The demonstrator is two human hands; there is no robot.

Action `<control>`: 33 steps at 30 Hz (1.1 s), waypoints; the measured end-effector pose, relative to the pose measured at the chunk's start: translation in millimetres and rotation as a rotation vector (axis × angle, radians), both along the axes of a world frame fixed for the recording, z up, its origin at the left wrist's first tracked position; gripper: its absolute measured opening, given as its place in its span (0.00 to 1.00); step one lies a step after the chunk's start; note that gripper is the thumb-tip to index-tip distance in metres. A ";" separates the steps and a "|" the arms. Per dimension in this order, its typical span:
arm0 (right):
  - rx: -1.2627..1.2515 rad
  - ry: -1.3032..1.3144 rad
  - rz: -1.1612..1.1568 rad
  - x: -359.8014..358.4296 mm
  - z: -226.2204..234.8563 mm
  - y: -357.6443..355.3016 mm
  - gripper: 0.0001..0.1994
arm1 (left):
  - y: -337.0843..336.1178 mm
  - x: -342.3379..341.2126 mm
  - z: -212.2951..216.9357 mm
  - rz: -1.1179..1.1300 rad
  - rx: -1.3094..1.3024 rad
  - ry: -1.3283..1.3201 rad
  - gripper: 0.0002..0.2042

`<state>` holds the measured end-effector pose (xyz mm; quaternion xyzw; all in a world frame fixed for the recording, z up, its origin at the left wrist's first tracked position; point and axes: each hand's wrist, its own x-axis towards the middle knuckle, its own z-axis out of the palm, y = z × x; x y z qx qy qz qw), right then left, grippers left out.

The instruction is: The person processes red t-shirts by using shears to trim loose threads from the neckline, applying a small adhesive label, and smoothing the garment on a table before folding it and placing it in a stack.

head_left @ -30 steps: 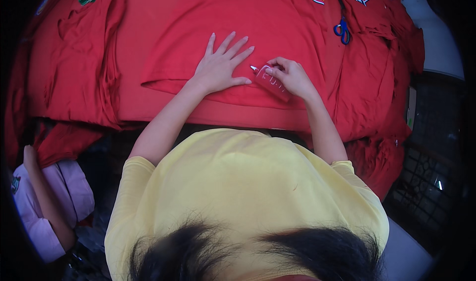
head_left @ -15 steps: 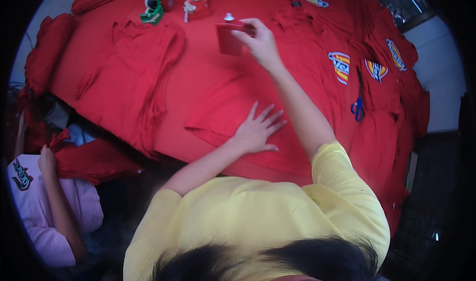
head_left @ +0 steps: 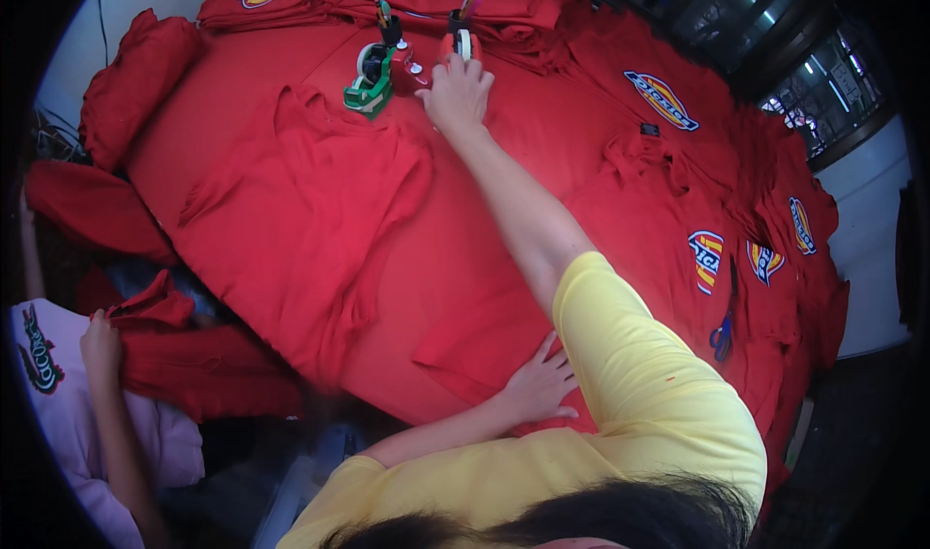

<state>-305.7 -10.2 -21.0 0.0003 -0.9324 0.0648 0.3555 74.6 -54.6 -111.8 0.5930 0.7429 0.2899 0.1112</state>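
Observation:
My right hand [head_left: 457, 92] reaches far across the table, its thumb apart from the fingers. Its fingertips are at the near end of a red tape dispenser [head_left: 449, 49] with a pale roll of tape [head_left: 464, 44]; whether they touch it I cannot tell. Left of that hand a small red flask-shaped container with a silvery cap [head_left: 403, 45] stands beside a green tape dispenser [head_left: 368, 94]. My left hand [head_left: 541, 387] lies flat, fingers spread, on a red shirt [head_left: 484, 350] near the table's front edge.
Red shirts with colourful printed patches [head_left: 663, 101] cover the right and far sides. Blue-handled scissors [head_left: 721, 338] lie on shirts at the right. Pen holders [head_left: 390, 32] stand behind the dispensers. At lower left a person in a lilac shirt [head_left: 102, 404] handles red cloth [head_left: 208, 370].
My right hand has let go of the red container, which now stands by the green dispenser, and has moved to the red dispenser. My left hand stays on the shirt. The view has shifted.

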 end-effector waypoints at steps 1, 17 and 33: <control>0.009 -0.090 -0.030 3.1 7.8 -0.6 0.23 | -4.4 -3.5 9.7 -0.010 -0.033 0.012 0.40; -1.207 0.418 0.831 -22.5 151.8 118.1 0.12 | -9.2 -12.8 33.8 -0.066 -0.045 -0.019 0.42; -2.550 -0.107 0.030 549.7 13.9 45.3 0.24 | -68.9 -411.0 106.9 1.048 -0.653 0.307 0.30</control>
